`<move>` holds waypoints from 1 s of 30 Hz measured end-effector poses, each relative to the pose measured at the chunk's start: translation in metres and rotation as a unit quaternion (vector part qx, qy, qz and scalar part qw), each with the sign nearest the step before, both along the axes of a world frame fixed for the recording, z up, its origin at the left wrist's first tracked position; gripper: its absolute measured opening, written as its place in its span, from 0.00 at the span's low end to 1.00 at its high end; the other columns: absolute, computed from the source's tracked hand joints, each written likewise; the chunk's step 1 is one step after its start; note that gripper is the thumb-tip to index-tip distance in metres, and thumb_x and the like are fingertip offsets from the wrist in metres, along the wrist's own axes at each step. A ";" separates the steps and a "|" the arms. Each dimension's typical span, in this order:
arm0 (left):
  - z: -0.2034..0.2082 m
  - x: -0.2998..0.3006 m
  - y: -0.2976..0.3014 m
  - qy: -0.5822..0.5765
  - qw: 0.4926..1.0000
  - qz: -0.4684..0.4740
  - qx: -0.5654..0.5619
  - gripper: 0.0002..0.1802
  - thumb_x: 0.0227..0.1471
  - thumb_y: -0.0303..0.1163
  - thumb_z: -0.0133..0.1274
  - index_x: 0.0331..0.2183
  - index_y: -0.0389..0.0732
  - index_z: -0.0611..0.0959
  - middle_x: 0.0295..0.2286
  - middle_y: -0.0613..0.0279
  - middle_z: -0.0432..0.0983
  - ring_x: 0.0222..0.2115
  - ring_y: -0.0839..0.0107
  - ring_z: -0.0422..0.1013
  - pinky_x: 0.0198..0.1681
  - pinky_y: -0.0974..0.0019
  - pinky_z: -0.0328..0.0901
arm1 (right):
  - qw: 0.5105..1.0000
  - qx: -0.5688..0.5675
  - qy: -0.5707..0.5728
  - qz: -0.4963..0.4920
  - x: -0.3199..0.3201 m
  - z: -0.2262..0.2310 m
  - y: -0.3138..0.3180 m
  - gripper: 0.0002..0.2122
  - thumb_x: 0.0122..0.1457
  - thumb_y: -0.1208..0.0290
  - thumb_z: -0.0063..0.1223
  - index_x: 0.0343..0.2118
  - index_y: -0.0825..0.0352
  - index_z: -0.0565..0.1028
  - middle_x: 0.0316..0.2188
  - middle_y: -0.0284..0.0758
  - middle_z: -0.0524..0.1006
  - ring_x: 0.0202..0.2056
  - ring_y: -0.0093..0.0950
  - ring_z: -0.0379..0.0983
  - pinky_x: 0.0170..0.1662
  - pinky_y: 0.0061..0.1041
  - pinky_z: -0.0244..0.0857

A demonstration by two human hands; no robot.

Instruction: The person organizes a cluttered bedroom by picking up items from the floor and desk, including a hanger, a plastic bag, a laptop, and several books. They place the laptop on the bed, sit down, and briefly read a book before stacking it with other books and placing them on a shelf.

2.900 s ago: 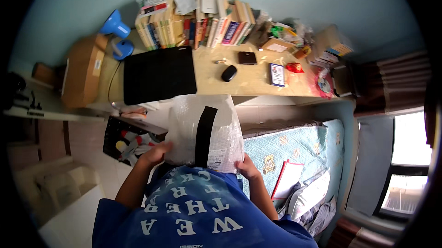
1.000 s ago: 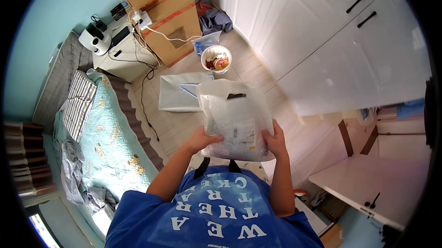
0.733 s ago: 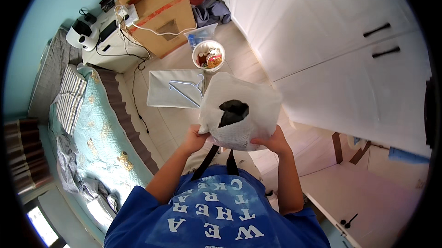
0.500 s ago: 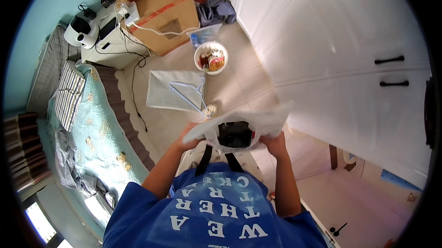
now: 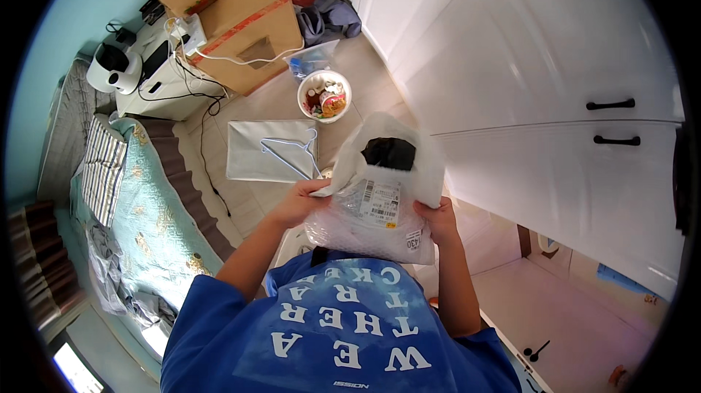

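A translucent bubble-wrap mailer bag (image 5: 350, 229) with a white printed label is held up before my chest. Its mouth gapes toward the far side, and something black (image 5: 391, 153) shows in the opening; its kind I cannot make out. My left hand (image 5: 301, 203) grips the bag's left edge, thumb on top. On the opposite edge my right hand (image 5: 438, 219) is closed round the plastic.
Beyond the bag, a blue clothes hanger (image 5: 290, 146) lies on a grey flat box (image 5: 244, 151). Past it are a white waste bin (image 5: 301, 105) and cardboard boxes (image 5: 244, 35). A bed (image 5: 157, 210) lines the left, white cupboards (image 5: 526, 64) the right.
The bag has tilted so its labelled face now shows and its mouth points away from me. Both hands keep their hold on its edges.
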State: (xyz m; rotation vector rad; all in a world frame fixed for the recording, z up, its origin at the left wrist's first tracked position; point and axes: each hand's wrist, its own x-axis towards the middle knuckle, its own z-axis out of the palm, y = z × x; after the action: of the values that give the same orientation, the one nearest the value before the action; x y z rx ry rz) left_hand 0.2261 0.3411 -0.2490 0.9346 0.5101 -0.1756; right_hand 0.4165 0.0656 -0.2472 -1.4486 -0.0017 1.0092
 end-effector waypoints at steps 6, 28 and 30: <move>-0.008 -0.008 0.008 -0.006 0.995 -0.002 -0.098 0.21 0.40 0.08 0.47 0.37 0.33 0.84 0.41 0.54 0.77 0.39 0.68 0.75 0.41 0.67 0.70 | 0.999 0.016 -0.003 -0.052 -0.009 -0.011 -0.024 0.06 0.53 0.80 0.56 0.35 0.67 0.78 0.34 0.33 0.79 0.33 0.21 0.75 0.36 0.20 0.69; 0.036 0.079 -0.046 -0.082 0.797 -0.572 0.176 0.57 0.30 0.36 0.69 0.60 0.39 0.56 0.53 0.49 0.62 0.54 0.58 0.61 0.58 0.62 0.55 | 0.943 -0.053 0.023 0.328 0.029 0.065 0.012 0.37 0.51 0.56 0.60 0.61 0.63 0.57 0.56 0.41 0.65 0.56 0.31 0.61 0.55 0.29 0.60; 0.019 0.082 -0.046 -0.093 0.772 -0.594 0.208 0.51 0.31 0.32 0.65 0.58 0.38 0.60 0.51 0.49 0.65 0.53 0.58 0.63 0.57 0.63 0.56 | 0.862 -0.010 -0.019 0.506 0.015 0.050 0.021 0.42 0.49 0.54 0.62 0.62 0.65 0.52 0.58 0.42 0.61 0.58 0.31 0.58 0.56 0.28 0.59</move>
State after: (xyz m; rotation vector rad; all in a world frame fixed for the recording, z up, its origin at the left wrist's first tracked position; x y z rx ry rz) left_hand 0.3085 0.2952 -0.2295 1.6006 -0.3304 -1.1448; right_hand 0.4318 0.0866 -0.1968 -1.4765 -0.8654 1.8160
